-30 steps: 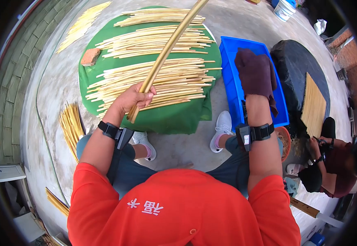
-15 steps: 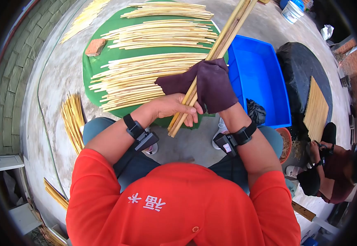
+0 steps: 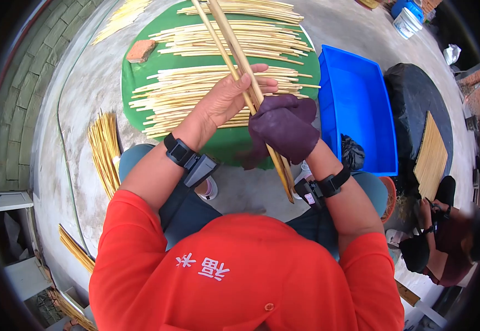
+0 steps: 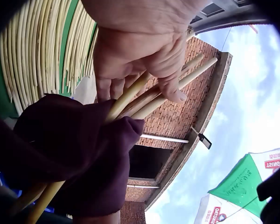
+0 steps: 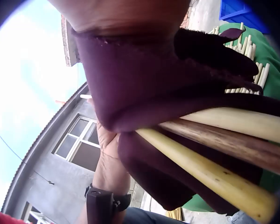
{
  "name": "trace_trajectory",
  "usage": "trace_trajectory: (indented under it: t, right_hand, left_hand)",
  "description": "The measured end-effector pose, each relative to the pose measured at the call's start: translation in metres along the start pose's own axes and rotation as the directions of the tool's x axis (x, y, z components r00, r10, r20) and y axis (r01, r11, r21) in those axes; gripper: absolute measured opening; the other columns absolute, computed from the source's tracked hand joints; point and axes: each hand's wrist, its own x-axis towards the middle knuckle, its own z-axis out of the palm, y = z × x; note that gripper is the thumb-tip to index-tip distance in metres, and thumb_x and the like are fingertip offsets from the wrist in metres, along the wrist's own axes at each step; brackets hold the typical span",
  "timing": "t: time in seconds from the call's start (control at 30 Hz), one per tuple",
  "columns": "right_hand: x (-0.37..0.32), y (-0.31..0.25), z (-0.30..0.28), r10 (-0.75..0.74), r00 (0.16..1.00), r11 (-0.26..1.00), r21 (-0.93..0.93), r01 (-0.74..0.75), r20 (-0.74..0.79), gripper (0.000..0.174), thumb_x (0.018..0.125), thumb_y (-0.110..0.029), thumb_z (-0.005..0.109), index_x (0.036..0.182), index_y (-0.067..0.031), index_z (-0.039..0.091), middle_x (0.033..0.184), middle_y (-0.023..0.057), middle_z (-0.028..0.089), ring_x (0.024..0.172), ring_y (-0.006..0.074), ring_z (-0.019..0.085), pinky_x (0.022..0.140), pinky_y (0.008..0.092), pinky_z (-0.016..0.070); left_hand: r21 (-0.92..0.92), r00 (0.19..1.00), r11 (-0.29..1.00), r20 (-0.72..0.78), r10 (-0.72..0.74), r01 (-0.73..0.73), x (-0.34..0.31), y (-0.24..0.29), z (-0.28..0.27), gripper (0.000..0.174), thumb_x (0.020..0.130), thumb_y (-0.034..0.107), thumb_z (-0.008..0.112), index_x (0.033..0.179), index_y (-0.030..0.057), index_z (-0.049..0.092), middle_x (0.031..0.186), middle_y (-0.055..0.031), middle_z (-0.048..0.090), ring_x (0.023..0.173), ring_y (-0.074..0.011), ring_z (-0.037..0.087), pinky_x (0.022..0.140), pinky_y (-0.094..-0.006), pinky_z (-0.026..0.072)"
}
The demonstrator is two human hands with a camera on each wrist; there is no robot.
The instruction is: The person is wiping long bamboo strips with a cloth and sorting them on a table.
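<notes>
Several long yellow-brown sticks [image 3: 232,39], like stripped stalks, run slantwise between both hands. My right hand [image 5: 123,18] grips them through a dark purple cloth [image 3: 284,127], which hides its fingers. The sticks' lower ends come out below the cloth, over my knees. Higher up, my left hand [image 3: 234,95] touches the sticks with its fingers stretched out behind them and the thumb lying along the front, as the left wrist view shows. One of the sticks is darker brown in the right wrist view.
Rows of pale sticks [image 3: 223,38] lie on a green cloth [image 3: 212,149] with a brick [image 3: 140,51]. A blue tub [image 3: 361,105] holding a black bag [image 3: 352,153] stands right. Stick bundles [image 3: 103,151] lie left. Another person [image 3: 444,243] sits far right near a stick mat [image 3: 430,151].
The right hand came over from the tub with the cloth and now holds it round the sticks. The left hand, gripping the sticks earlier, has loosened and sits farther up them.
</notes>
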Motion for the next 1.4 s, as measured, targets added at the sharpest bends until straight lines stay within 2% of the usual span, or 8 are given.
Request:
trace_trajectory:
  t: [0.27,0.47,0.63,0.83,1.17,1.27,1.33,1.4]
  right_hand:
    - [0.005,-0.002,0.017,-0.109,0.978,0.984,0.122,0.132,-0.178,0.012,0.064,-0.015,0.064,0.07,-0.0055,0.059,0.07,0.0158,0.059,0.07,0.0284,0.06,0.066,0.0311,0.043]
    - [0.002,-0.021,0.009,0.054,0.958,0.995,0.061,-0.074,0.28,0.038,0.062,-0.035,0.067,0.05,-0.0011,0.054,0.042,0.0132,0.043,0.049,0.0268,0.049,0.049,0.0381,0.0409]
    - [-0.002,-0.021,0.005,-0.068,0.961,0.998,0.009,0.068,0.268,0.019,0.044,-0.02,0.071,0.055,-0.0068,0.062,0.053,0.0107,0.055,0.052,0.025,0.057,0.051,0.0336,0.0454]
    - [0.013,-0.024,0.008,0.062,0.757,0.964,0.157,-0.214,0.65,0.025,0.061,-0.029,0.071,0.063,-0.0042,0.065,0.06,0.0085,0.061,0.052,0.0207,0.059,0.051,0.0303,0.0485]
    - [0.03,-0.025,0.028,0.137,0.891,0.99,-0.083,-0.112,0.432,0.047,0.069,-0.045,0.069,0.08,0.0003,0.067,0.063,0.0076,0.062,0.054,0.023,0.058,0.067,0.0321,0.0501]
    - [0.03,-0.036,0.009,0.255,0.896,0.956,0.046,-0.29,0.364,0.042,0.072,-0.045,0.064,0.059,-0.005,0.065,0.055,0.0086,0.059,0.056,0.0221,0.059,0.062,0.0303,0.0484]
    - [0.033,-0.039,0.002,0.391,0.601,0.681,0.22,-0.699,0.697,0.047,0.07,-0.049,0.065,0.064,-0.003,0.066,0.063,0.0098,0.063,0.068,0.0202,0.062,0.066,0.0314,0.0485]
    - [0.033,-0.039,0.012,0.417,0.667,0.763,0.16,-0.626,0.618,0.045,0.066,-0.048,0.067,0.068,-0.0033,0.066,0.064,0.0106,0.063,0.071,0.022,0.062,0.067,0.0322,0.0485]
  left_hand:
    - [-0.237,0.991,0.971,-0.135,-0.006,-0.027,0.003,0.009,-0.009,0.033,0.091,0.037,0.046,0.093,0.0042,0.052,0.105,-0.0257,0.057,0.103,-0.0369,0.056,0.086,-0.044,0.0502]
    - [-0.271,0.93,0.928,-0.331,0.158,-0.255,0.003,0.046,-0.07,0.032,0.087,0.032,0.055,0.089,0.0,0.052,0.116,-0.0319,0.048,0.111,-0.0402,0.05,0.091,-0.0446,0.0484]
    - [-0.163,0.831,0.906,-0.486,0.272,-0.391,-0.006,0.062,-0.09,0.036,0.09,0.032,0.05,0.098,-0.0025,0.043,0.108,-0.0334,0.051,0.105,-0.0426,0.053,0.088,-0.0465,0.0502]
    - [-0.141,0.788,0.941,-0.592,0.169,-0.307,-0.01,0.04,-0.06,0.024,0.088,0.02,0.057,0.095,-0.0005,0.047,0.097,-0.024,0.058,0.093,-0.0333,0.06,0.081,-0.0408,0.0547]
    - [-0.158,0.81,0.98,-0.586,0.003,-0.118,-0.013,0.008,-0.033,0.009,0.089,0.005,0.05,0.096,0.001,0.046,0.091,-0.0206,0.056,0.083,-0.0292,0.061,0.076,-0.0417,0.056]
    - [-0.211,0.845,0.969,-0.534,-0.004,-0.129,-0.014,0.013,-0.032,0.006,0.09,0.004,0.048,0.095,0.0007,0.045,0.094,-0.0229,0.055,0.093,-0.034,0.06,0.082,-0.0446,0.0544]
    - [-0.222,0.875,0.969,-0.485,-0.012,-0.11,-0.013,0.013,-0.031,0.007,0.09,0.004,0.047,0.096,0.0006,0.045,0.097,-0.0247,0.054,0.097,-0.0351,0.059,0.081,-0.0446,0.0545]
    - [-0.204,0.879,0.975,-0.476,-0.02,-0.089,-0.014,0.013,-0.027,0.008,0.09,0.004,0.047,0.096,0.0007,0.044,0.098,-0.0249,0.054,0.098,-0.0349,0.058,0.081,-0.0445,0.0546]
